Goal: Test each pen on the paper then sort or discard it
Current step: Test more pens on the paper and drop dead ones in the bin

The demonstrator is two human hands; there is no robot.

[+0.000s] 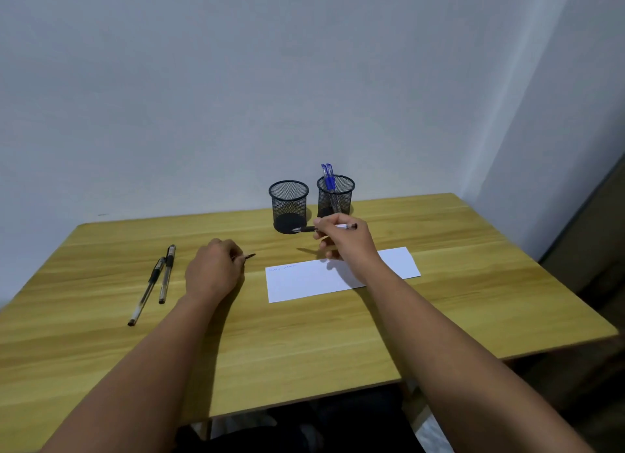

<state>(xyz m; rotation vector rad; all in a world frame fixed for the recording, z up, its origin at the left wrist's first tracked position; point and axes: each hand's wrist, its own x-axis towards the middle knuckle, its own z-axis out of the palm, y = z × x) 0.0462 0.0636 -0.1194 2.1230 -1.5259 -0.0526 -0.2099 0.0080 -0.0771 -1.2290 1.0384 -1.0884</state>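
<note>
Fingers (pixel 321 227) of the right hand (pixel 341 239) pinch a black pen (pixel 306 229) lying level, tip pointing left.

Head view, looking forward and down.
Worn camera sits close over the light wooden table (pixel 304 334), facing the pale grey wall (pixel 236 80) behind it.

My worktop (pixel 304 334) is pale wood-grain laminate, smooth with a soft sheen. The sheet of paper (pixel 324 282) is matt white. Both pen cups (pixel 289 205) are black wire mesh, matt. The pen (pixel 306 229) in my fingers (pixel 324 224) is clear glossy plastic with a dark grip.
</note>
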